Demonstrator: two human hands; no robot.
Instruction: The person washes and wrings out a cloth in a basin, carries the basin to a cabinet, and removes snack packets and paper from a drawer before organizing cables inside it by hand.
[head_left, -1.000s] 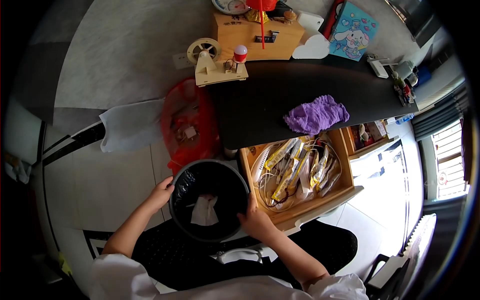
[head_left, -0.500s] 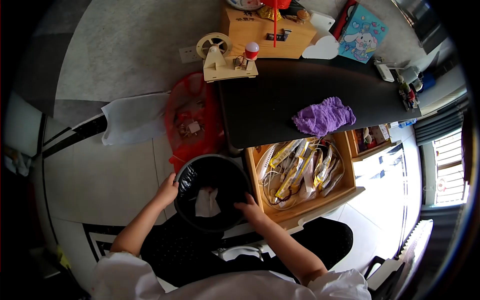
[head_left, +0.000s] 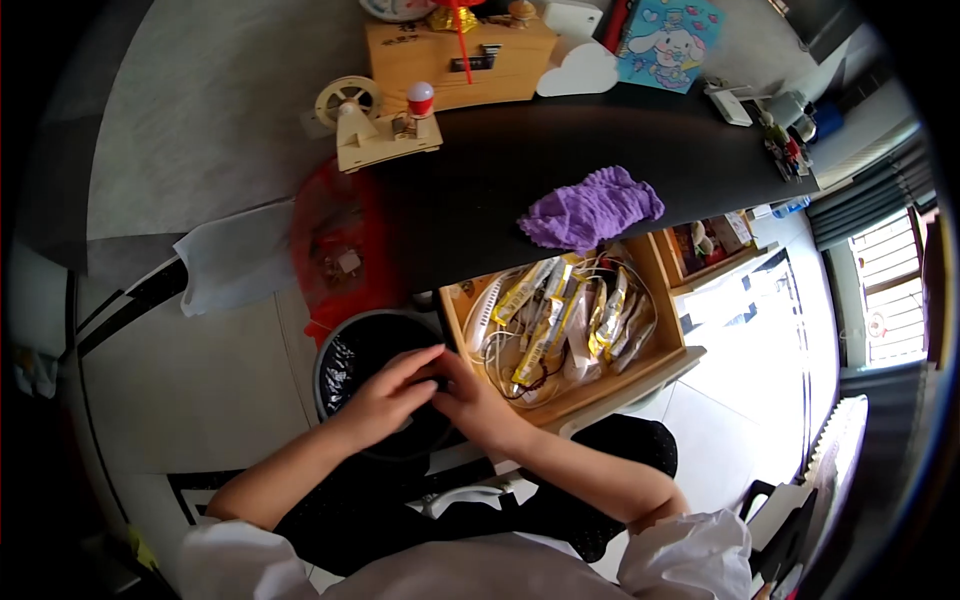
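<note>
A: How are the hands posed?
B: Left hand (head_left: 383, 402) and right hand (head_left: 470, 400), drawn together above the bin (head_left: 320, 375), their fingertips close to one another; contact between them cannot be told for certain.

A: And the forearms?
B: Left forearm (head_left: 285, 470), slanting forward and to the right from the lower left; right forearm (head_left: 590, 470), slanting forward and to the left from the lower right. The two converge towards the bin, with both elbows bent outward.

A: What of the fingers?
B: Left fingers, extended and slightly bent, pointing towards the right hand; right fingers, curled inward and partly hidden. Whether anything lies between them cannot be told.

A: Where is the bin?
B: Upright in front of the person, dark-lined, just beside the left side of the open drawer (head_left: 672, 320). The hands and wrists cover part of its mouth.

A: And the surroundings?
B: Drawer, holding yellow-and-clear packets (head_left: 545, 325) and white cables; purple cloth (head_left: 592, 210), crumpled at the near edge of the black desk (head_left: 440, 220); red bag (head_left: 335, 225), beyond the bin, left of the desk.
</note>
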